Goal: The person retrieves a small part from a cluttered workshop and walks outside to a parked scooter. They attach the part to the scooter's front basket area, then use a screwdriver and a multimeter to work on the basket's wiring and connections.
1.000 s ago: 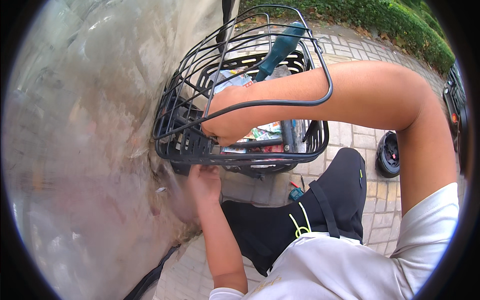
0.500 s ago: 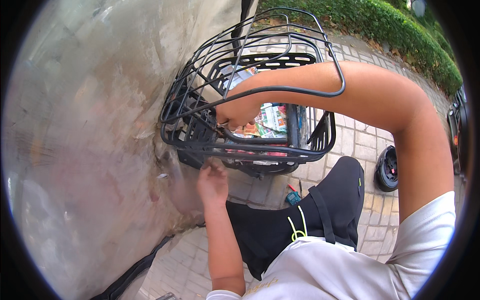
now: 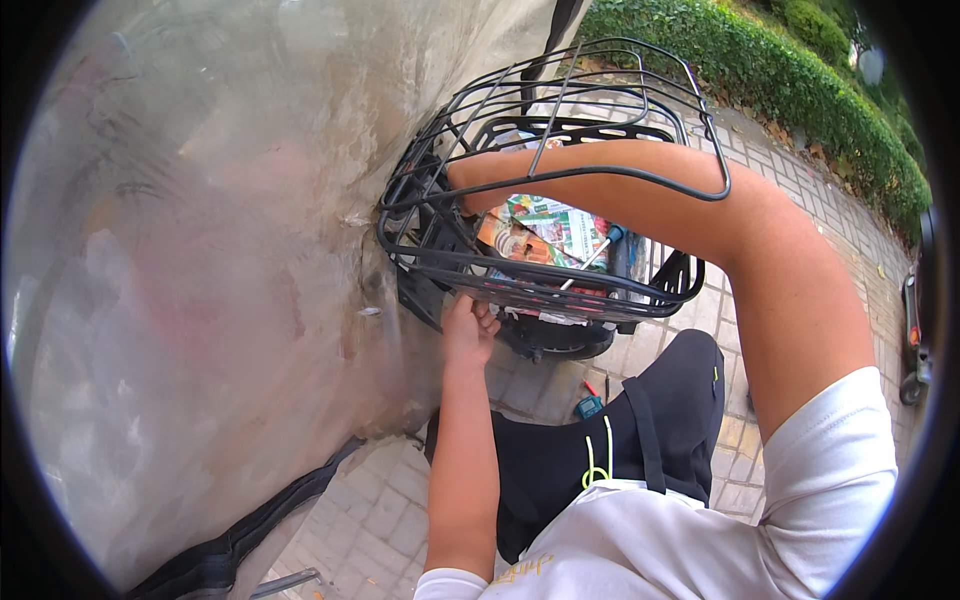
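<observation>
My right hand reaches under the wire lid into the left end of a black basket; its fingers are hidden. At the basket's near lower edge, my left hand is raised with fingers curled against the underside; whatever they grip is too obscured to name. Colourful printed paper lines the basket. A screwdriver with a teal handle lies slanted on it, beside a dark bar. Part of a black wheel or housing shows below.
A cloudy plastic sheet with black edging fills the left side. On the paving below the basket is a small teal device with a red piece. A hedge runs along the back; a dark vehicle stands far right.
The view has shifted, with the basket further right. My right hand has moved deeper into the basket's left end. The screwdriver now shows at the right of the paper. My arm hides the helmet.
</observation>
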Available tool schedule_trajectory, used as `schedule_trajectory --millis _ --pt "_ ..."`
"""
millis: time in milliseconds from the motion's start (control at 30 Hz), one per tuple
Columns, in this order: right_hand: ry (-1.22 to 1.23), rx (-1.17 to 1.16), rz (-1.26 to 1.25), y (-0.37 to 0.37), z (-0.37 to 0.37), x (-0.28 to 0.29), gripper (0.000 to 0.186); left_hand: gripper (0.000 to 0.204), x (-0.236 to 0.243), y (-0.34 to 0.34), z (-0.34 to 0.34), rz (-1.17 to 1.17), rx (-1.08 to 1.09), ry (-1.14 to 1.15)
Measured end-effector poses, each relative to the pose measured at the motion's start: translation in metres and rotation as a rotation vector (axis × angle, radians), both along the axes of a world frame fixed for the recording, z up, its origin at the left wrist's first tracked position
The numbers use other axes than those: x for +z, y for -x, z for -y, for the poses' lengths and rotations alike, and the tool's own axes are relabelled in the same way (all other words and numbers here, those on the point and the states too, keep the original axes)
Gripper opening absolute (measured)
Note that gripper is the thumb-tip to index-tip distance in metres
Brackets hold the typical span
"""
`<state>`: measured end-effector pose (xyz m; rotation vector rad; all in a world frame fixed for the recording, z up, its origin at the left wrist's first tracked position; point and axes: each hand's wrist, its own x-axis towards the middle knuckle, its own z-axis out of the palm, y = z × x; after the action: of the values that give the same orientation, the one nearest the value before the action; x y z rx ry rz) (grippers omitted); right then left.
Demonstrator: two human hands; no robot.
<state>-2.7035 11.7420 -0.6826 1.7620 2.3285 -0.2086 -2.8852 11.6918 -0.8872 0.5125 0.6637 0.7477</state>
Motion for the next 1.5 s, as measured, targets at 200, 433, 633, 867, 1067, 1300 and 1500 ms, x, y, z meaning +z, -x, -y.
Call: schedule_trajectory --millis 200,433,633,867,1067,1300,1500 --pt "-0.278 -0.214 -0.273 0.009 0.02 -0.037 0.031 0.019 -0.008 -0.032 -0.015 -0.044 0.099 0.095" --pt "-0.227 -0.209 -0.282 0.022 0.014 -0.052 0.023 0.033 -0.006 -0.04 -0.031 0.162 -0.045 0.001" --pt "-0.366 -0.155 -0.366 0.019 0.005 -0.066 0.024 0.037 0.0 -0.038 -0.034 0.332 -0.161 0.002" --pt "-0.265 0.058 -0.244 0.011 0.008 -0.042 0.017 0.039 -0.001 -0.041 -0.032 0.4 -0.116 0.091" --pt "-0.304 0.017 -0.42 -0.007 0.01 -0.044 0.016 0.041 0.0 -0.044 -0.028 0.47 -0.149 -0.049" --pt "-0.444 0.175 -0.224 -0.015 0.018 -0.039 0.021 0.043 0.005 -0.043 -0.024 0.309 -0.033 0.015" --pt "-0.447 -0.013 -0.338 -0.013 0.032 -0.026 0.021 0.039 0.013 -0.042 -0.023 0.246 -0.04 0.057"
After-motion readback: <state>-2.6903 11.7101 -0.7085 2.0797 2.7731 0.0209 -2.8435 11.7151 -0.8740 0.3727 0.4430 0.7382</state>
